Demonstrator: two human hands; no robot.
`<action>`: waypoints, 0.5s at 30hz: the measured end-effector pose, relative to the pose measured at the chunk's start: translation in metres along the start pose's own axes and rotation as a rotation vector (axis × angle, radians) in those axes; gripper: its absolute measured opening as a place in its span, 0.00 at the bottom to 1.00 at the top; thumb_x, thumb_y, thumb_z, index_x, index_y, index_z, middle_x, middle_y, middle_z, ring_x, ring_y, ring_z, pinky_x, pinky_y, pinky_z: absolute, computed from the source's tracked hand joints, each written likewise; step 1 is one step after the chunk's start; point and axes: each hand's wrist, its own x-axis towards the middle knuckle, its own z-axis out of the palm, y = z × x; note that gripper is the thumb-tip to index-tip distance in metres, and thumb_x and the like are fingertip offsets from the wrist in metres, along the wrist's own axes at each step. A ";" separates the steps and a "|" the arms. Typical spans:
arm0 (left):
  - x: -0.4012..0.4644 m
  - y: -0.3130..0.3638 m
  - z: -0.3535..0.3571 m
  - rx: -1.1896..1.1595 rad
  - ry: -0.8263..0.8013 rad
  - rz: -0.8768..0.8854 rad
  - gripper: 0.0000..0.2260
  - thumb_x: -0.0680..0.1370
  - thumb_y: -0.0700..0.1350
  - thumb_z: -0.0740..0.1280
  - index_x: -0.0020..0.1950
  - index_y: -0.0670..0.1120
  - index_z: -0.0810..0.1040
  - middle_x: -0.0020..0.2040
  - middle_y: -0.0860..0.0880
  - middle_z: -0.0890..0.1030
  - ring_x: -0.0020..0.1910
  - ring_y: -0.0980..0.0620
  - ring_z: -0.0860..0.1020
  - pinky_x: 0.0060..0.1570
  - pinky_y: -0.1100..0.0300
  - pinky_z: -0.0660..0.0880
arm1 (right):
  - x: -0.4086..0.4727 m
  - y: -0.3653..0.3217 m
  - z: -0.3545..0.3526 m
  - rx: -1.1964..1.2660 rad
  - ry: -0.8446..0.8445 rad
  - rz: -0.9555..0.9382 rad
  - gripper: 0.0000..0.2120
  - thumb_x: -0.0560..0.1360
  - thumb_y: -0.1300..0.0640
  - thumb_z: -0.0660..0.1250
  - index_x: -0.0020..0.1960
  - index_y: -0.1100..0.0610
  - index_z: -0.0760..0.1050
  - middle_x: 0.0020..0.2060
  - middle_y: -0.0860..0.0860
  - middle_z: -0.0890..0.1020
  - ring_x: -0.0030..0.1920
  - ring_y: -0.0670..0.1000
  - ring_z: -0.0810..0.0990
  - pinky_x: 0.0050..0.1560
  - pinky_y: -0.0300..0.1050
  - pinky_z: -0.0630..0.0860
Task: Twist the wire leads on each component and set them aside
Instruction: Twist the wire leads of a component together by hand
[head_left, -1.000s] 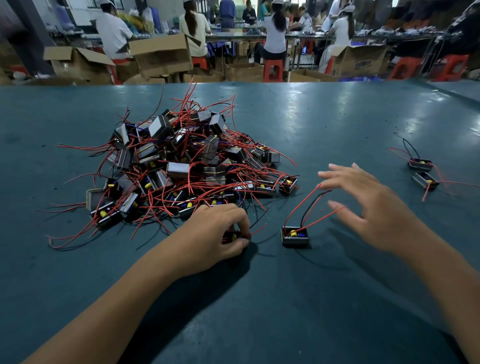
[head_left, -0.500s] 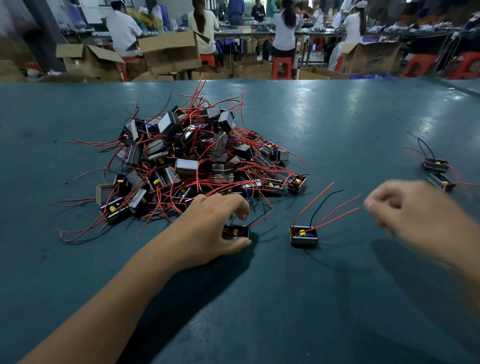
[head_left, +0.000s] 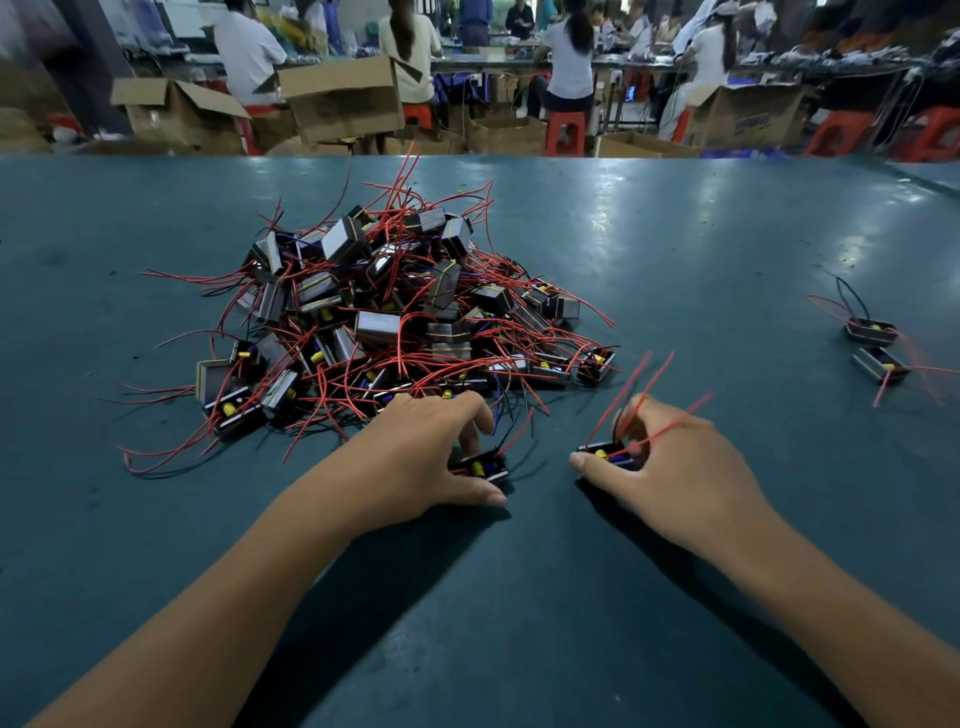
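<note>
A big pile of small black components (head_left: 395, 322) with red and black wire leads lies on the teal table (head_left: 675, 234), left of centre. My left hand (head_left: 431, 452) grips one component (head_left: 485, 467) at the pile's near edge, thumb in front, fingers behind. My right hand (head_left: 670, 467) holds a second component (head_left: 608, 454) just to the right, its red leads (head_left: 639, 389) rising between my fingers. Two components (head_left: 875, 348) with leads lie apart at the far right.
Beyond the table's far edge stand open cardboard boxes (head_left: 337, 98), red stools (head_left: 566, 132) and several seated people at other benches. The table edge runs along the upper right corner.
My right hand swung away to the right, then came back and took hold of the loose component beside my left hand. My left hand stayed on its component by the pile.
</note>
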 end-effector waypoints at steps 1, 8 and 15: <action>-0.001 0.001 0.001 -0.011 -0.006 -0.002 0.30 0.66 0.69 0.71 0.61 0.56 0.71 0.48 0.61 0.75 0.47 0.64 0.72 0.47 0.68 0.65 | 0.003 0.002 0.000 0.042 -0.002 -0.027 0.20 0.65 0.33 0.71 0.42 0.46 0.70 0.35 0.41 0.79 0.38 0.45 0.78 0.37 0.44 0.73; -0.002 -0.002 -0.005 -0.155 0.079 -0.015 0.14 0.75 0.64 0.69 0.52 0.55 0.77 0.43 0.58 0.79 0.43 0.61 0.76 0.44 0.60 0.76 | 0.013 0.030 -0.023 0.294 -0.256 -0.230 0.21 0.69 0.49 0.78 0.57 0.42 0.74 0.53 0.33 0.81 0.56 0.33 0.78 0.59 0.33 0.71; 0.004 0.009 0.009 -0.113 0.148 0.030 0.05 0.80 0.53 0.68 0.48 0.53 0.79 0.41 0.58 0.78 0.42 0.62 0.75 0.39 0.68 0.68 | 0.001 0.036 -0.080 0.466 -0.342 -0.202 0.26 0.63 0.28 0.72 0.44 0.50 0.81 0.31 0.52 0.82 0.28 0.47 0.76 0.31 0.37 0.74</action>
